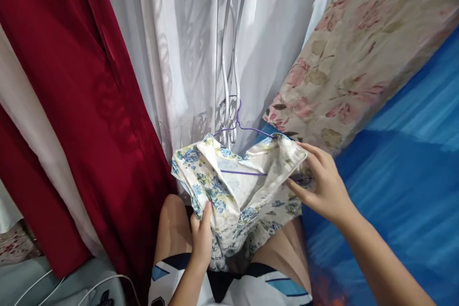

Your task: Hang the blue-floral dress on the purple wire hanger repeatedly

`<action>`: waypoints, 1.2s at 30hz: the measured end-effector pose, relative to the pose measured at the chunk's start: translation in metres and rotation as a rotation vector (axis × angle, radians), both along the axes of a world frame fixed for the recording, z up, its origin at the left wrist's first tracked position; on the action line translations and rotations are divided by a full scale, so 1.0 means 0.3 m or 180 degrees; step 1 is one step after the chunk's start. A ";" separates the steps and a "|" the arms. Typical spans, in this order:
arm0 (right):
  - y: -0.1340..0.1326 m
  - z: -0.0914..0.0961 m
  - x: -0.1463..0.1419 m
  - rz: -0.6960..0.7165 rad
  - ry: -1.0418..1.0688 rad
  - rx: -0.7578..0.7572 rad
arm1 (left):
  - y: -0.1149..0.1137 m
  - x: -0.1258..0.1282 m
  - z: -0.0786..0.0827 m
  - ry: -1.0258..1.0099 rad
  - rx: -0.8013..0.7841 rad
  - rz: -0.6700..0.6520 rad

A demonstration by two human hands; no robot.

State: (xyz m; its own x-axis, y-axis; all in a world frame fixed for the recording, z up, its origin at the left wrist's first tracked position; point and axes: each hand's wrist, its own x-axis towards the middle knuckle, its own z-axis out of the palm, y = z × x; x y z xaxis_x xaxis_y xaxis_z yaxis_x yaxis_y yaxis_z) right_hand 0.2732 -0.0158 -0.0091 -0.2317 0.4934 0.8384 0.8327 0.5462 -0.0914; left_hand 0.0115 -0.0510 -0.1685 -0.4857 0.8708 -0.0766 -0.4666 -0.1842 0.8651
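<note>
A white garment with blue and yellow flowers (222,196) hangs on a purple wire hanger (253,129). The hanger's hook meets a white metal rack or rod (225,71) in front of the curtains. My left hand (202,234) grips the garment's left front, thumb on top and fingers behind the cloth. At the right shoulder, my right hand (324,181) pinches the garment's edge between thumb and fingers. The neckline gapes in the middle, where the hanger's lower bar shows. Below, the garment's lower part lies bunched between my thighs.
White curtains (190,48) hang ahead, with a red curtain (96,105) on the left. To the right are a floral cloth (344,57) and a bright blue sheet (387,191). White cables (114,277) lie at the lower left.
</note>
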 end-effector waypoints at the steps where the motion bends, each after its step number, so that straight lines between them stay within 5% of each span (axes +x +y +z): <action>1: -0.023 -0.035 -0.029 0.0087 0.0326 -0.0064 | -0.013 0.000 -0.004 0.0059 0.0021 0.0013; 3: -0.080 -0.135 -0.118 0.0275 0.1083 -0.0429 | -0.037 -0.008 -0.001 0.0253 0.0062 0.0061; 6: -0.167 -0.318 -0.287 0.1145 0.1178 -0.1555 | -0.062 -0.034 0.023 0.0571 0.0101 0.0036; 8: -0.210 -0.424 -0.382 0.1537 0.1260 -0.1849 | -0.074 -0.058 0.045 0.0789 0.0177 -0.0006; 13: -0.260 -0.558 -0.458 0.1112 0.2942 -0.1826 | -0.097 -0.099 0.076 0.1052 0.0180 0.0243; 18: -0.234 -0.539 -0.432 0.1248 0.3404 -0.2769 | -0.124 -0.061 0.065 0.1058 0.0120 0.0065; 26: -0.175 -0.409 -0.421 0.1752 0.3384 -0.2710 | -0.155 -0.075 0.055 0.1585 0.0146 -0.0544; 32: -0.219 -0.432 -0.395 0.1604 0.3663 -0.2936 | -0.105 -0.109 0.011 0.2192 0.1126 0.1337; 34: -0.228 -0.431 -0.403 0.1610 0.3681 -0.3055 | -0.108 -0.074 0.007 0.2753 0.1374 0.0963; 36: -0.235 -0.423 -0.419 0.1674 0.3668 -0.3212 | -0.118 -0.022 0.007 0.3079 0.1308 0.0013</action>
State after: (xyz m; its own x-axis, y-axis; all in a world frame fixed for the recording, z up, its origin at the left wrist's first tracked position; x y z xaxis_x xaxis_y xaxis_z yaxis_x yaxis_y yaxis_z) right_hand 0.1476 -0.0864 -0.1360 -0.0546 0.9954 0.0782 -0.1780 0.0673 -0.9817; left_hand 0.0050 -0.0862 -0.1663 -0.1851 0.7400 0.6467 0.3912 -0.5482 0.7392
